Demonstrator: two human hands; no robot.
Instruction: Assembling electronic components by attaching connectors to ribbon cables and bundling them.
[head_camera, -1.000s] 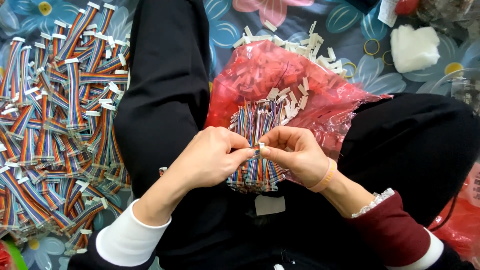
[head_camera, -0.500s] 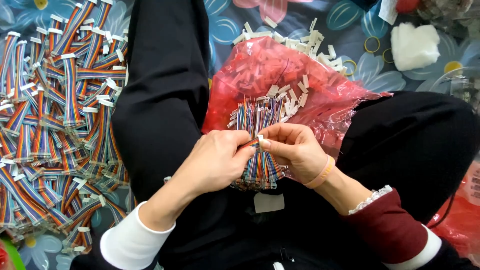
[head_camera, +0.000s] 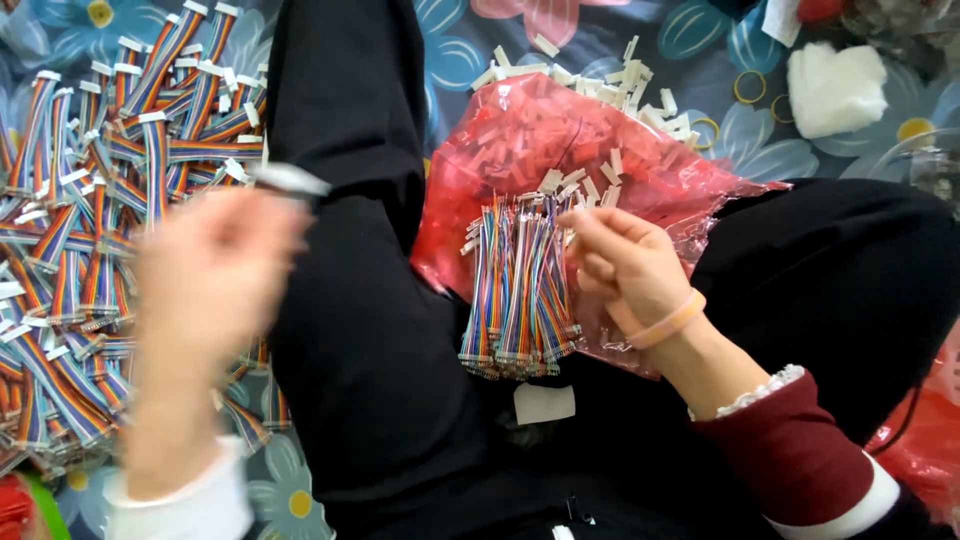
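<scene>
1. The right hand (head_camera: 625, 265) rests on the bundle of rainbow ribbon cables (head_camera: 520, 290), which lies in the person's lap on the edge of the red plastic bag (head_camera: 560, 150). The fingers are loosely curled and the fingertips touch the upper ends of the cables. It isn't clamping anything that I can make out.
2. The left hand (head_camera: 205, 290) is a big motion smear over the pile of finished cables (head_camera: 80, 220) on the flowered cloth (head_camera: 470, 50). It looks like it's carrying one cable with a white plug (head_camera: 290, 180) at the tip, but honestly it's too blurred to call, so I can't tell its grip.
3. Loose white connector housings (head_camera: 600, 85) spill out of the top of the bag. Some sit just beside the bundle's upper ends.
4. Handling-wise, I'd guess these cables are super light and floppy, and the thin wire ends kink easily. It's best to pinch one flat near its end, where it's stiffest, rather than mid-length, where it just sags. The little plastic housings are hard but tiny and slippery, so they're a fingertip job.
</scene>
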